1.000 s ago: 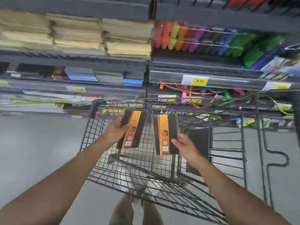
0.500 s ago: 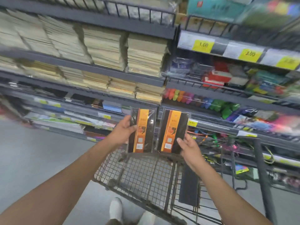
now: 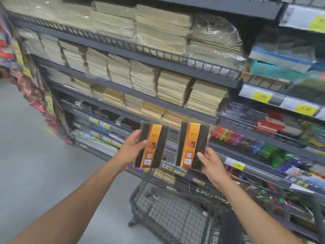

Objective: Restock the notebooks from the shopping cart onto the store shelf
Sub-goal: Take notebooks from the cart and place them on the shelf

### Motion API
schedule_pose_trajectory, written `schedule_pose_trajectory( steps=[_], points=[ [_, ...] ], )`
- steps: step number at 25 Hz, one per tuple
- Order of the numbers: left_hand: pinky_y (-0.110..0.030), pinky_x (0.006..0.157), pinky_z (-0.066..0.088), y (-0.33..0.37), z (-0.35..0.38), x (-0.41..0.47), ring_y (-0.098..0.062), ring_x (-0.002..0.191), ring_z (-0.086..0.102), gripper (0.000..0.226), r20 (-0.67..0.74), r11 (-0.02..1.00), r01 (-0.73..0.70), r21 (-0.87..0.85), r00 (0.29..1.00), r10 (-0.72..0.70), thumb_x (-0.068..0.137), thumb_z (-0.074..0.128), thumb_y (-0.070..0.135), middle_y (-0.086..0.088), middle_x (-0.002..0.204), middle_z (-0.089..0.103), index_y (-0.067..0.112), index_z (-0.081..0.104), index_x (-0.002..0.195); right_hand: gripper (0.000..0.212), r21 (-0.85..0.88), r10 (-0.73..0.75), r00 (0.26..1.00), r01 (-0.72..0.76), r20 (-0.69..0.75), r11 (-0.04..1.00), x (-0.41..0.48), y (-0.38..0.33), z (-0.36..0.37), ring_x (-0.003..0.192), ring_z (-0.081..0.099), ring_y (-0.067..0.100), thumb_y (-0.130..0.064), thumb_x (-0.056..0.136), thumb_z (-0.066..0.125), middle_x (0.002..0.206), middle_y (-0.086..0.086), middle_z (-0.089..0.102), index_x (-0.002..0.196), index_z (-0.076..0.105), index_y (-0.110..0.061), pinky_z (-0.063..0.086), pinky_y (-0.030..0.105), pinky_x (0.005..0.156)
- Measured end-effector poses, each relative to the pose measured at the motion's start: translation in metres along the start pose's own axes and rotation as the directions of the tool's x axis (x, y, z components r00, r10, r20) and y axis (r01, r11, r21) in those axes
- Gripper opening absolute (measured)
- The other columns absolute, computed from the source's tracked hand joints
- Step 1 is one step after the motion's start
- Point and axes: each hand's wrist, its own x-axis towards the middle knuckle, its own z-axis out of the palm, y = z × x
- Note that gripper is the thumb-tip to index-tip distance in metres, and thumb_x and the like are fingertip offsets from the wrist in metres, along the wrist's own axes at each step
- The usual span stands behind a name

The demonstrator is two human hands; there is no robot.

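I hold two black notebooks with orange bands, upright and side by side, above the front of the wire shopping cart (image 3: 168, 213). My left hand (image 3: 131, 148) grips the left notebook (image 3: 158, 147) by its left edge. My right hand (image 3: 211, 162) grips the right notebook (image 3: 193, 143) at its lower right corner. Both notebooks face me in front of the dark store shelf (image 3: 158, 97), level with a row where several black notebooks (image 3: 130, 123) lie flat.
Upper shelves carry tight stacks of tan notebooks (image 3: 174, 88), some in plastic wrap. To the right are coloured stationery items (image 3: 263, 147) and yellow price tags (image 3: 306, 109). Grey floor (image 3: 26, 164) spreads to the left. Something dark stands in the cart's right side (image 3: 230, 226).
Both hands rose with the notebooks from inside the cart to shelf height. My view tilted upward, bringing the upper shelves into sight.
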Motion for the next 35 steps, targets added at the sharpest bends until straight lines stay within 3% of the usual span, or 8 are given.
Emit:
schedule_pose_trajectory(
  steps=[8,14,17,21,27,30,35],
  points=[
    [-0.046,0.091,0.060,-0.022,-0.190,-0.063,-0.022,0.105,0.075,0.035,-0.166,0.997,-0.050,-0.065,0.985,0.039,0.105,0.052,0.011,-0.004,0.117,0.077,0.022,0.055,0.139,0.021,-0.041,-0.011,0.998,0.014,0.066,0.999,-0.012,-0.025,0.185,0.120,0.063,0.020,-0.019,0.101,0.056,0.130,0.000,0.066,0.119,0.059,-0.030,0.048,0.052,0.105],
    [-0.035,0.083,0.061,-0.034,-0.311,-0.101,-0.018,0.105,0.075,0.031,-0.218,0.992,-0.081,-0.093,0.974,0.059,0.107,0.047,0.010,0.000,0.118,0.076,0.027,0.056,0.132,0.024,-0.024,-0.040,0.995,0.043,0.096,0.999,-0.020,-0.031,0.310,0.122,0.062,0.020,-0.025,0.099,0.058,0.131,-0.002,0.066,0.121,0.060,-0.033,0.047,0.053,0.105],
    [-0.027,0.075,0.061,-0.037,-0.357,-0.116,-0.014,0.102,0.075,0.031,-0.255,0.993,-0.076,-0.089,0.966,0.051,0.108,0.045,0.011,0.000,0.118,0.076,0.024,0.055,0.134,0.032,0.002,-0.029,0.993,0.029,0.113,1.000,-0.020,-0.035,0.360,0.118,0.065,0.020,-0.024,0.099,0.057,0.130,0.000,0.067,0.131,0.056,-0.024,0.050,0.053,0.103],
    [-0.020,0.065,0.059,-0.042,-0.393,-0.122,-0.014,0.098,0.076,0.028,-0.294,0.993,-0.064,-0.095,0.955,0.033,0.108,0.044,0.011,0.001,0.113,0.076,0.026,0.057,0.129,0.028,0.032,-0.012,0.992,0.008,0.123,0.999,-0.011,-0.039,0.402,0.113,0.068,0.021,-0.019,0.101,0.054,0.123,0.000,0.071,0.128,0.057,-0.021,0.052,0.052,0.100],
    [-0.022,0.069,0.060,-0.043,-0.428,-0.086,-0.012,0.101,0.075,0.026,-0.315,0.995,-0.043,-0.089,0.949,0.013,0.109,0.045,0.016,0.000,0.116,0.075,0.025,0.057,0.130,0.025,0.028,-0.009,0.991,0.006,0.137,1.000,0.025,-0.048,0.443,0.111,0.069,0.019,-0.020,0.102,0.053,0.121,0.001,0.072,0.126,0.058,-0.021,0.053,0.049,0.098],
    [-0.032,0.078,0.062,-0.037,-0.438,-0.055,-0.016,0.104,0.075,0.025,-0.299,0.996,-0.055,-0.065,0.954,0.033,0.108,0.046,0.016,0.001,0.115,0.076,0.026,0.059,0.127,0.023,0.004,-0.003,0.991,0.003,0.134,1.000,0.047,-0.055,0.456,0.107,0.071,0.014,-0.020,0.103,0.050,0.118,-0.001,0.073,0.125,0.057,-0.022,0.054,0.042,0.095],
    [-0.036,0.086,0.060,-0.017,-0.444,0.028,-0.015,0.108,0.073,0.030,-0.243,0.996,-0.068,-0.057,0.969,0.052,0.108,0.048,0.016,0.003,0.119,0.075,0.028,0.057,0.134,0.021,-0.001,-0.004,0.996,0.005,0.089,1.000,0.114,-0.071,0.458,0.109,0.069,0.018,-0.019,0.104,0.049,0.119,0.001,0.072,0.123,0.057,-0.022,0.053,0.048,0.098]
  ],
)
